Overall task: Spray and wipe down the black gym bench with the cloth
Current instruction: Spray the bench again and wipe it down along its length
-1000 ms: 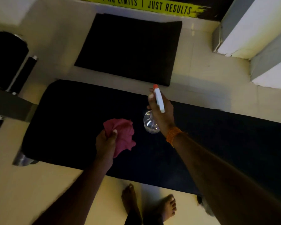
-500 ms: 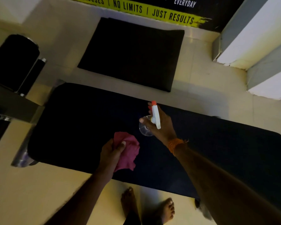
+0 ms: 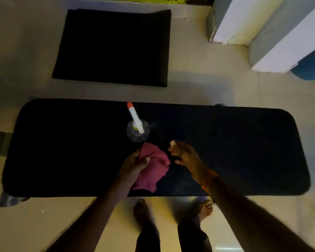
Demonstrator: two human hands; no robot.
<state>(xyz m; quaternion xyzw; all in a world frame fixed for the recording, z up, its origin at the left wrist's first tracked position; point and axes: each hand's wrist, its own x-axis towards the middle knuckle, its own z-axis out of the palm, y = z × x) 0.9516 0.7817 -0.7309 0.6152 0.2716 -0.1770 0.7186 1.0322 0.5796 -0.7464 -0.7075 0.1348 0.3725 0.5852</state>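
Black gym bench (image 3: pixel 62 151), seen from the head camera looking straight down: a long padded rectangle with rounded corners, stretching across the middle of the view from left to right. Its near long edge runs just ahead of the person's bare feet (image 3: pixel 142 211), which stand on the pale tiled floor (image 3: pixel 207 84).

A clear spray bottle (image 3: pixel 137 131) with a white and orange nozzle stands upright near the middle of the bench, closer to the far edge, with no hand on it. Just in front of it, the left hand (image 3: pixel 133 168) grips a bunched pink cloth (image 3: pixel 151 171), fingers curled round it, over the near half of the pad. The right hand (image 3: pixel 185 157), with an orange band (image 3: pixel 207 180) at the wrist, hovers beside the cloth with fingers loosely spread and holds nothing.

Wide bare stretches of pad lie to the left and right of the hands. A metal leg (image 3: pixel 9 200) shows under the near left corner.

Beyond the far edge, a strip of floor separates the bench from a black floor mat (image 3: pixel 113 48). White and grey blocks (image 3: pixel 244 24) fill the upper right corner.
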